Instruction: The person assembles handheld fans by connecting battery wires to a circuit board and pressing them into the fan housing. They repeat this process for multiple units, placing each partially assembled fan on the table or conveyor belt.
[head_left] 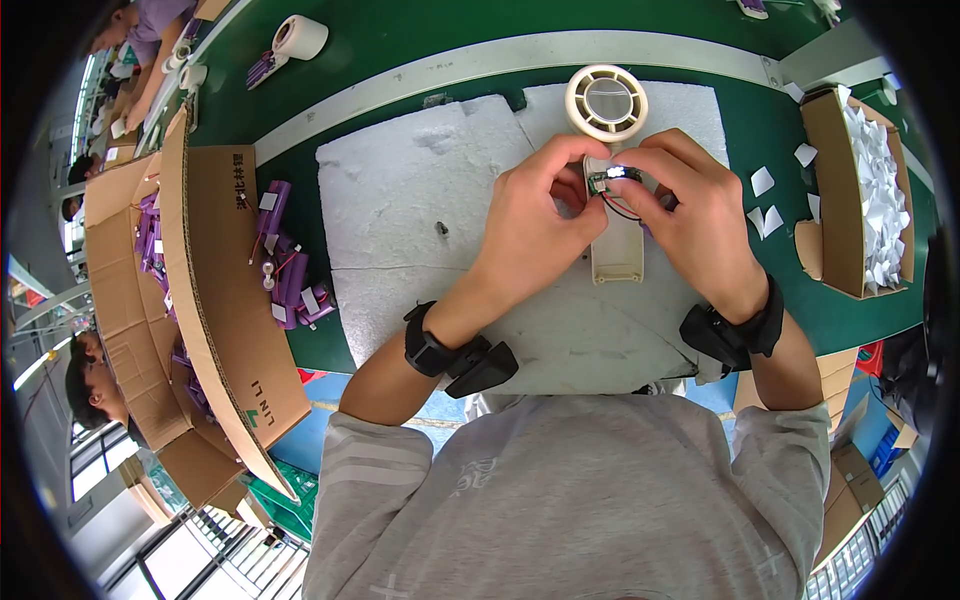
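Observation:
Between my two hands is a small circuit board [614, 175] with a bright white light shining on it and thin red and black wires hanging from it. My left hand [535, 215] is closed, pinching the board's left end with thumb and fingertips. From the other side my right hand [700, 205] grips its right end; a bit of purple shows under those fingers. Below the hands lies a cream handheld fan, its round slotted head [607, 104] pointing away from me and its open handle shell [618, 262] toward me. The hands hide the fan's middle.
A pale foam sheet [400, 230] covers the green bench. On the left, purple wired battery cells [288, 280] lie beside a large cardboard box [225, 300] holding more. To the right stands a box of white paper pieces [878, 200], some scattered nearby. A white roll [300, 38] sits far left.

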